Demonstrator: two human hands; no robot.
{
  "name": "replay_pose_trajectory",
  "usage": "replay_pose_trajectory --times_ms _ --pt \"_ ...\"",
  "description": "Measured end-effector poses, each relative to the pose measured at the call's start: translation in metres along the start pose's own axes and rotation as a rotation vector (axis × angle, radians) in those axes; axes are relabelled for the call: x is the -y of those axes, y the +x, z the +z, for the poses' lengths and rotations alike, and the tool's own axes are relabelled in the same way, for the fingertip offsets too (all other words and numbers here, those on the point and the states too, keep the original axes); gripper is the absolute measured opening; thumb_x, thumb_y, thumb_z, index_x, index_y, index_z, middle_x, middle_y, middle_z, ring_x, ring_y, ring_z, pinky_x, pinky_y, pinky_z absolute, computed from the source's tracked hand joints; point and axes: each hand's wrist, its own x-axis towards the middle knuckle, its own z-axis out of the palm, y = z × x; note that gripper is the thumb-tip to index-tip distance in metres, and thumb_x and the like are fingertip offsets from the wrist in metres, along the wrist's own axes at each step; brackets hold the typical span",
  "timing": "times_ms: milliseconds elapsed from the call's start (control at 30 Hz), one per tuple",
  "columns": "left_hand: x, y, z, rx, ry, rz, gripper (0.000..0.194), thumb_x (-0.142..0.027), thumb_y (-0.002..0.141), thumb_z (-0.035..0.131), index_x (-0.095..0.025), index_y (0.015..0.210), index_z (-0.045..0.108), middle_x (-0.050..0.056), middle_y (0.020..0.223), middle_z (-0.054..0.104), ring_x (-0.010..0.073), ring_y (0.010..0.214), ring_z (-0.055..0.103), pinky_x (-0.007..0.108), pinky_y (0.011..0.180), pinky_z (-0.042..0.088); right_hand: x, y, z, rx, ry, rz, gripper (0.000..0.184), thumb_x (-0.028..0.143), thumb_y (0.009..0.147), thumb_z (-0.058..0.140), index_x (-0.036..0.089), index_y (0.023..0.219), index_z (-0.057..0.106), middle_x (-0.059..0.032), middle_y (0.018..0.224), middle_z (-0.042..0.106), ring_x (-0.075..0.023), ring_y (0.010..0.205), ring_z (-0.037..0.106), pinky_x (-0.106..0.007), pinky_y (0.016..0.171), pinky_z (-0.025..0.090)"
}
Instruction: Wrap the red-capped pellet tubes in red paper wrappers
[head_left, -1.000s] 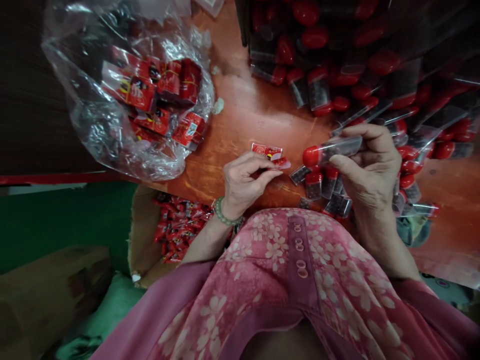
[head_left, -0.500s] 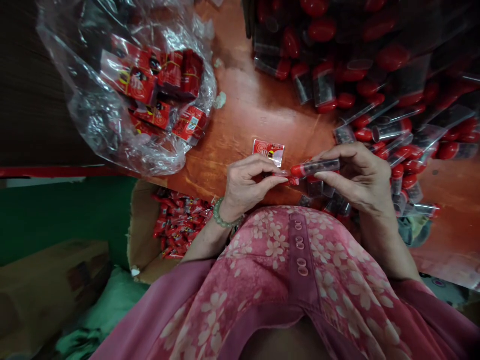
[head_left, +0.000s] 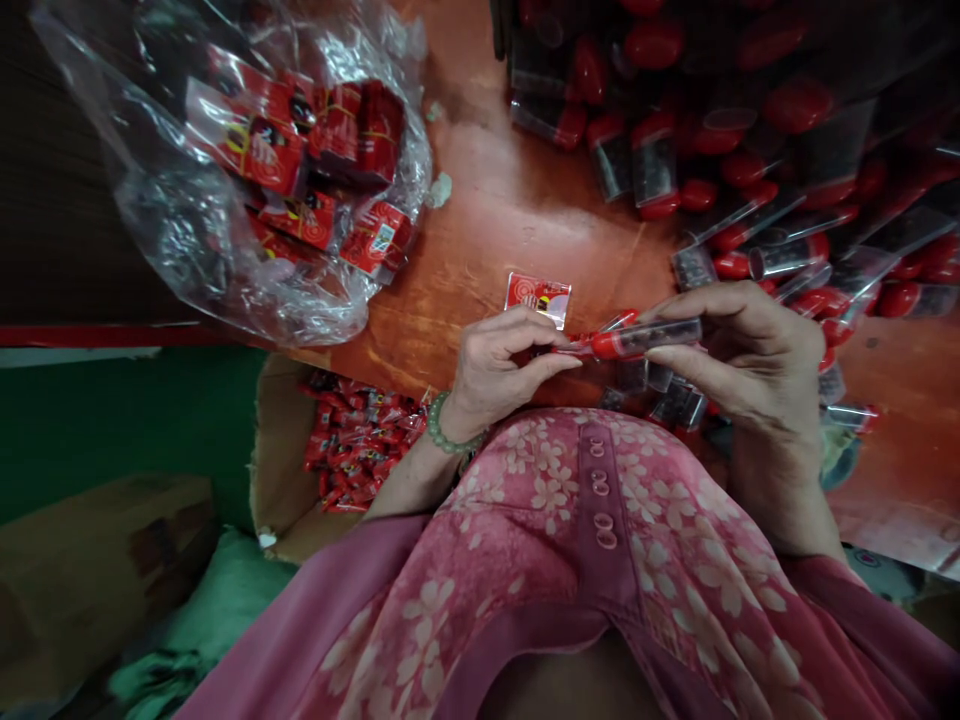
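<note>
My right hand (head_left: 757, 345) is closed on a clear plastic tube with a red rounded cap (head_left: 649, 338), held nearly level, cap end pointing left. Thumb and fingers grip it near its clear end. My left hand (head_left: 502, 365) pinches a thin, partly clear, reddish piece that looks like a small plastic packet (head_left: 574, 349), right at the tube's cap; fingers hide much of it. Whether the cap touches or enters the packet, I cannot tell. Just beyond my left fingers a red printed card (head_left: 536, 297) lies flat on the table. More clear tubes (head_left: 679, 403) lie under my right hand.
A heap of red-capped tubes (head_left: 660, 165) covers the right and far right of the orange table (head_left: 487, 200). At the left lies a clear plastic bag (head_left: 180, 260) with banded stacks of red cards (head_left: 262, 150). Below the table edge stands a cardboard box (head_left: 274, 455) of red packets (head_left: 360, 440).
My right hand has shifted a little to the right with the tube, its cap now slightly farther from my left fingers. My left hand stays nearly in place, still pinching.
</note>
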Motion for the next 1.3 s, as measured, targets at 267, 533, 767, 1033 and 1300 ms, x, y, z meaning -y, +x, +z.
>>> replay_pose_trajectory --times_ms 267,533,767,1033,1300 --pt "0.0 -0.004 0.002 0.057 -0.004 0.039 0.011 -0.026 0.083 0.081 -0.016 0.086 0.077 0.004 0.081 0.077 0.0107 0.075 0.071 0.02 0.069 0.054 0.016 0.009 -0.003 0.299 -0.269 -0.177 0.017 0.025 0.095 0.068 0.027 0.111 0.073 -0.0024 0.098 0.078 -0.0199 0.086 0.074 -0.031 0.075 0.056" --pt "-0.004 -0.007 0.001 0.205 -0.122 -0.174 0.02 -0.033 0.083 0.08 -0.016 0.095 0.079 0.007 0.09 0.08 0.0145 0.079 0.074 0.024 0.077 0.056 0.012 0.018 0.007 0.277 -0.157 -0.076 0.015 0.031 0.093 0.07 0.022 0.105 0.074 -0.0021 0.096 0.078 -0.0173 0.083 0.074 -0.029 0.076 0.057" --pt "-0.011 0.001 0.001 0.344 -0.256 -0.445 0.029 -0.041 0.088 0.072 -0.012 0.088 0.078 0.004 0.079 0.076 0.0131 0.071 0.066 0.023 0.07 0.05 -0.001 0.014 0.024 0.235 0.093 0.126 0.02 0.033 0.087 0.076 0.021 0.102 0.071 0.0018 0.085 0.075 -0.0133 0.073 0.068 -0.025 0.067 0.053" --pt "-0.006 0.006 -0.001 0.538 -0.286 -0.526 0.031 -0.042 0.084 0.072 -0.013 0.094 0.076 0.002 0.077 0.07 0.0135 0.073 0.061 0.025 0.072 0.048 -0.012 0.013 0.022 0.258 0.165 0.168 0.018 0.03 0.085 0.077 0.021 0.099 0.071 0.002 0.085 0.075 -0.0122 0.072 0.067 -0.024 0.066 0.053" --pt "-0.012 0.007 0.008 0.499 -0.607 -0.831 0.048 -0.061 0.079 0.075 -0.013 0.078 0.072 0.003 0.077 0.071 0.0126 0.071 0.062 0.025 0.071 0.051 -0.014 0.012 0.026 0.236 0.3 0.283 0.031 0.041 0.079 0.083 0.02 0.098 0.069 0.0014 0.082 0.075 -0.0126 0.067 0.067 -0.025 0.063 0.056"
